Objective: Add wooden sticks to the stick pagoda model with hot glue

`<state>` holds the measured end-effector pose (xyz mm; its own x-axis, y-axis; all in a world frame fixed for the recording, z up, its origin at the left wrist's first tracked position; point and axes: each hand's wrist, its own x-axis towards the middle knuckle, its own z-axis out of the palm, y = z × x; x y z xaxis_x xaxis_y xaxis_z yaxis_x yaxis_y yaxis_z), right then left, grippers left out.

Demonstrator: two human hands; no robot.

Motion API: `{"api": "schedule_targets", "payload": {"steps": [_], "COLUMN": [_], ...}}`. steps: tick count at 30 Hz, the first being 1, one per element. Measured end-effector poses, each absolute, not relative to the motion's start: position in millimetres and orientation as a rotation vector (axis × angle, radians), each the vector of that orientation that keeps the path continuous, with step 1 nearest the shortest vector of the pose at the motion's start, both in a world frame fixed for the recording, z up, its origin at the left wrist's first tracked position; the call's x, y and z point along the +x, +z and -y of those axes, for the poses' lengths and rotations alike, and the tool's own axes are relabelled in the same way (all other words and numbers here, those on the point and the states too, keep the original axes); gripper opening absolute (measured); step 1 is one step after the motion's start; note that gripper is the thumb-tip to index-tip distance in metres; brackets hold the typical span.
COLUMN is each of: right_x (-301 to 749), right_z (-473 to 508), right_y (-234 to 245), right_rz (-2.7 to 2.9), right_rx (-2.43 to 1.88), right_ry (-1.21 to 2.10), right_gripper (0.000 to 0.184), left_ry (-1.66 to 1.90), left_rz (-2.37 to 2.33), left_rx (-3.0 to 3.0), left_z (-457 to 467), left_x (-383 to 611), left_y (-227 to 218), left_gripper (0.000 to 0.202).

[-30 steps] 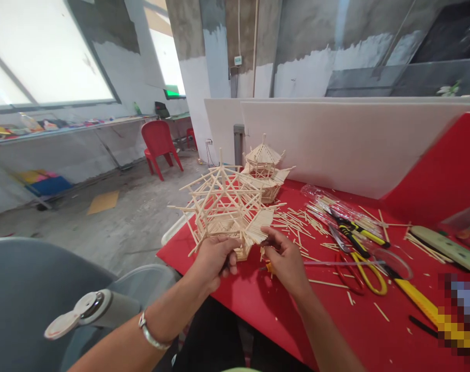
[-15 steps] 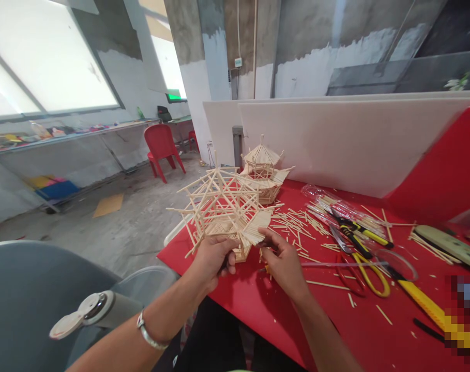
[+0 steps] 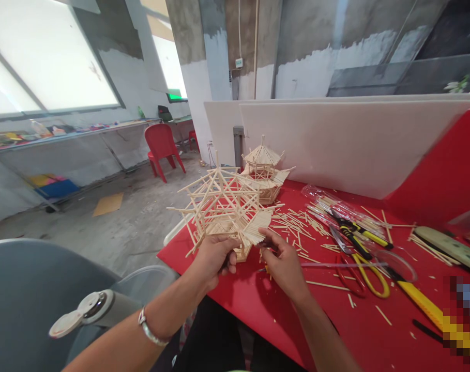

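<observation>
In front of me stands a pavilion model (image 3: pixel 223 199) built of thin wooden sticks, its upper roof an open frame. A fan-like roof panel (image 3: pixel 258 227) of close-set sticks slopes out at its right front. My left hand (image 3: pixel 215 258) is closed at the model's front edge, thumb and forefinger pinched at the panel's lower left corner, the other fingers curled. At the panel's outer right edge, my right hand (image 3: pixel 285 261) has its forefinger and thumb closed on the rim. Whether a loose stick lies between the fingers is hidden.
Behind stands another stick pavilion (image 3: pixel 261 170) with a covered roof. Loose cut sticks (image 3: pixel 292 225) lie to the right on the red table (image 3: pixel 359 336). Beyond them are scissors (image 3: pixel 368 274), pliers (image 3: pixel 353 232) and a yellow-handled tool (image 3: pixel 417 299). A bottle (image 3: pixel 106 307) with its lid flipped up is at lower left.
Hardly anything differs. Both hands keep their places at the roof panel, and the view has shifted very slightly.
</observation>
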<state>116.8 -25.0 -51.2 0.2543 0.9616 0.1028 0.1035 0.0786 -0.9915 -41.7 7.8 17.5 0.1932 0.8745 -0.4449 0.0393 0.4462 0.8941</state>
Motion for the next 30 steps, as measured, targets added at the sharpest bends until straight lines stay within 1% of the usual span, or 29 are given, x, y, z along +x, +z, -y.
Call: {"api": "schedule_targets", "payload": {"steps": [30], "right_x": [116.9], "right_z": [25.8], "right_y": [-47.6], "right_rz": [1.133], "right_rx": [-1.334], "right_ry": [0.874], "right_gripper": [0.048], "left_ry": [0.677], "left_rz": [-1.270], "left_rx": [0.985], "left_z": [-10.9], "left_x": [-41.7], "left_y": [18.8], "left_gripper": [0.015]}}
